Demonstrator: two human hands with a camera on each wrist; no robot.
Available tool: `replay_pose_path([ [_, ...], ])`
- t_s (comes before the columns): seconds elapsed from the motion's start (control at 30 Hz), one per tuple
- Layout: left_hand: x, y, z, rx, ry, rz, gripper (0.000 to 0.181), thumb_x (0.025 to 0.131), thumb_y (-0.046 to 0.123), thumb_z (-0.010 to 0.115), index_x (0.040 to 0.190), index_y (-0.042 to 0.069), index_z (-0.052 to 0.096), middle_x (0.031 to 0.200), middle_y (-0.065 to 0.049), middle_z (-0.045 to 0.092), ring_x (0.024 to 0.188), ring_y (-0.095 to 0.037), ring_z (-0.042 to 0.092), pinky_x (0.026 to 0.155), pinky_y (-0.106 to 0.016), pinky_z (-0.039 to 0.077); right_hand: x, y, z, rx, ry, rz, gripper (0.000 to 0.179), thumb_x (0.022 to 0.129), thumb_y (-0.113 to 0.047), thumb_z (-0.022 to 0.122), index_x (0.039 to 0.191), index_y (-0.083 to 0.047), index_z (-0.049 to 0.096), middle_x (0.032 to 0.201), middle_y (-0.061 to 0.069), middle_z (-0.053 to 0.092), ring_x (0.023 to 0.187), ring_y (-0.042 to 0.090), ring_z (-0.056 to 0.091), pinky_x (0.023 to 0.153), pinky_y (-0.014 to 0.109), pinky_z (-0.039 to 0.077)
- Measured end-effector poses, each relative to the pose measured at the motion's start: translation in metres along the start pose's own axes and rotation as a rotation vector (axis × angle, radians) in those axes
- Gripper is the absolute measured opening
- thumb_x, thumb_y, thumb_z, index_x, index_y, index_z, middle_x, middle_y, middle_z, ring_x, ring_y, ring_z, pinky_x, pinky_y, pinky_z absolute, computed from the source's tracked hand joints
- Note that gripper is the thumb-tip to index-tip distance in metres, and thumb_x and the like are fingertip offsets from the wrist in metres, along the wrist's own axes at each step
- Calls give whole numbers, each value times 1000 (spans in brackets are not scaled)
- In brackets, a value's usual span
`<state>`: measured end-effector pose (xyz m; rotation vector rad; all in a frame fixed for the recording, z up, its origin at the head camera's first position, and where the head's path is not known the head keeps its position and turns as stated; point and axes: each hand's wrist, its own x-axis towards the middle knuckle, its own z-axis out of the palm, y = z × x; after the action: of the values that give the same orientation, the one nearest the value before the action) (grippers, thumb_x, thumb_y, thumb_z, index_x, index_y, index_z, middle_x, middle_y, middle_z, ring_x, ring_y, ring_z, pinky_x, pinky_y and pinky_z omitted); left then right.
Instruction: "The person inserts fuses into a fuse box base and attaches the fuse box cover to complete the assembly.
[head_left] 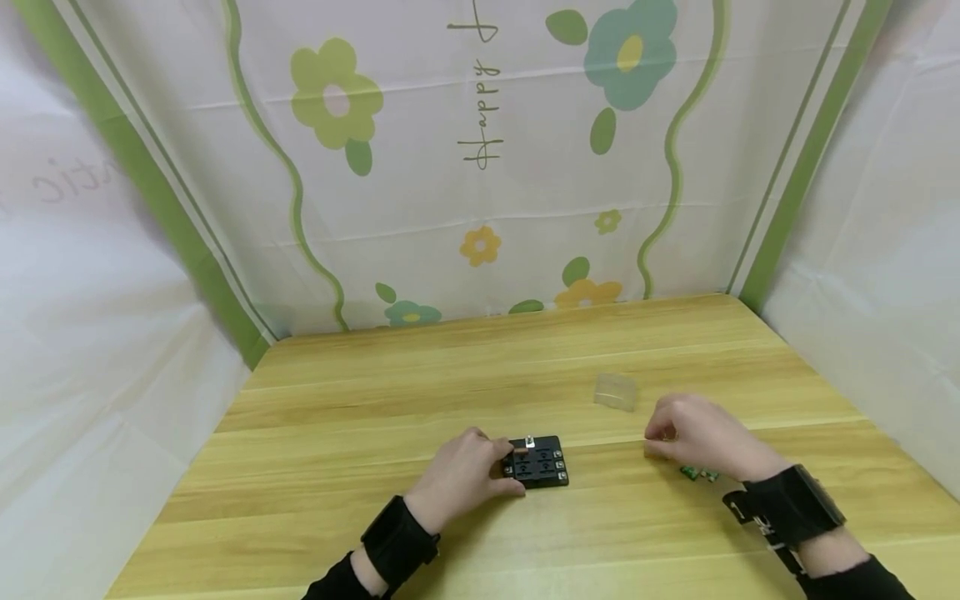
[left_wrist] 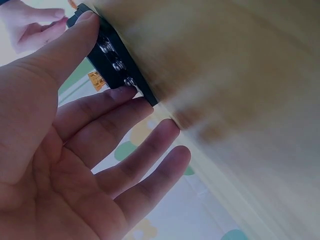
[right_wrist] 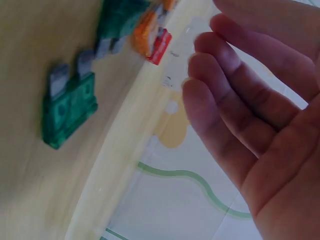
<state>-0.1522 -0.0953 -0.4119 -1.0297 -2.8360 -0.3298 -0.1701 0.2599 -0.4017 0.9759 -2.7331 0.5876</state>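
One orange fuse (left_wrist: 96,80), seemingly seated in black block (head_left: 538,472); left hand (head_left: 465,468) pinching block; loose fuses (right_wrist: 70,110), right, apparently remaining; right hand (head_left: 703,432) part-curled, contents unclear.

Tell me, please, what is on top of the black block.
An orange piece and metal screws show on the black block. The left hand covers part of its left side; anything beneath is hidden.

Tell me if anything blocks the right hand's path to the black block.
Nothing visible stands between the right hand and the black block in the head view. The clear plastic piece lies farther back, off the direct line, and the left hand grips the block from the opposite side.
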Motion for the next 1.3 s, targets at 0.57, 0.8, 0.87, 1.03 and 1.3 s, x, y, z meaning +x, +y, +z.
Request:
replay_pose_path([
  [0.57, -3, -1, 0, 9, -11, -9, 51, 79, 53, 77, 112, 14, 74, 95, 2, 72, 86, -15, 62, 75, -29, 51, 3, 3, 5, 8, -88, -1, 17, 80, -9, 81, 74, -25, 77, 71, -19, 53, 61, -2, 46, 56, 24, 42],
  [0.8, -3, 0, 0, 6, 0, 6, 51, 80, 51, 77, 113, 13, 73, 96, 1, 72, 85, -14, 62, 78, -29, 51, 2, 4, 7, -4, -100, -11, 25, 81, -7, 79, 68, -28, 73, 70, -20, 51, 60, -1, 43, 56, 24, 40],
  [0.87, -2, 0, 0, 13, 3, 8, 51, 80, 52, 76, 113, 13, 73, 97, 1, 72, 86, -14, 62, 78, -29, 51, 3, 3, 6, -4, -96, -13, 27, 81, -7, 79, 66, -28, 71, 70, -19, 51, 60, -1, 43, 56, 24, 40],
  [1.03, -1, 0, -1, 24, -13, 7, 51, 80, 53, 75, 114, 14, 73, 98, 2, 72, 88, -14, 62, 77, -28, 51, 3, 3, 6, 4, -114, -3, 29, 80, -7, 79, 66, -30, 70, 71, -19, 51, 61, -1, 44, 57, 24, 41],
  [1.3, -2, 1, -3, 18, -3, 14, 47, 80, 51, 76, 110, 14, 74, 92, 2, 71, 78, -10, 57, 70, -24, 48, 5, 2, 8, 0, -122, -11, 35, 81, -7, 79, 60, -31, 64, 68, -17, 47, 59, 0, 39, 55, 24, 37],
])
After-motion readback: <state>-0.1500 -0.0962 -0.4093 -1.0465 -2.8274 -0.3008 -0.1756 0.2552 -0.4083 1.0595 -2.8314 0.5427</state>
